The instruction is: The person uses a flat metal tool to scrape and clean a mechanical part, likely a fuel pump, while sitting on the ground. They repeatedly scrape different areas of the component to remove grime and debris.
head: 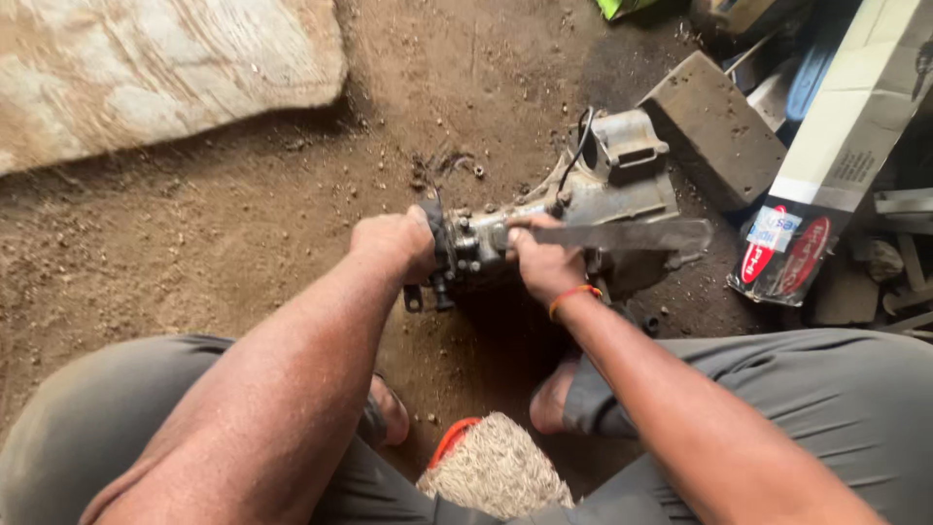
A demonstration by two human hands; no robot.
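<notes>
Your left hand (394, 243) sits just left of centre, fingers curled tight around the dark fitting (439, 255) at the near end of the grimy metal engine housing (593, 199), which lies on the dirt floor (243, 224) and stretches from the centre towards two o'clock. Your right hand (542, 261) is closed around the handle end of a long flat metal blade (632, 234), and that blade runs out from your fist towards three o'clock, lying across the housing's side and touching it. An orange band (573, 294) circles your right wrist. A black cable (581, 146) loops up from the top of the housing towards one o'clock. At two o'clock, just beyond the housing, a grey block (714, 126) rests on the ground, and at three o'clock a long white carton with a red and black end (826, 175) leans across the clutter, near the blade's tip but apart from it. A pale slab (155, 68) fills the ten o'clock corner, well away from both hands. Your knees in grey trousers (836, 389) frame the lower view, your feet (554, 399) rest at six o'clock under the housing, and a woven mat with an orange edge (491, 467) lies between them.
</notes>
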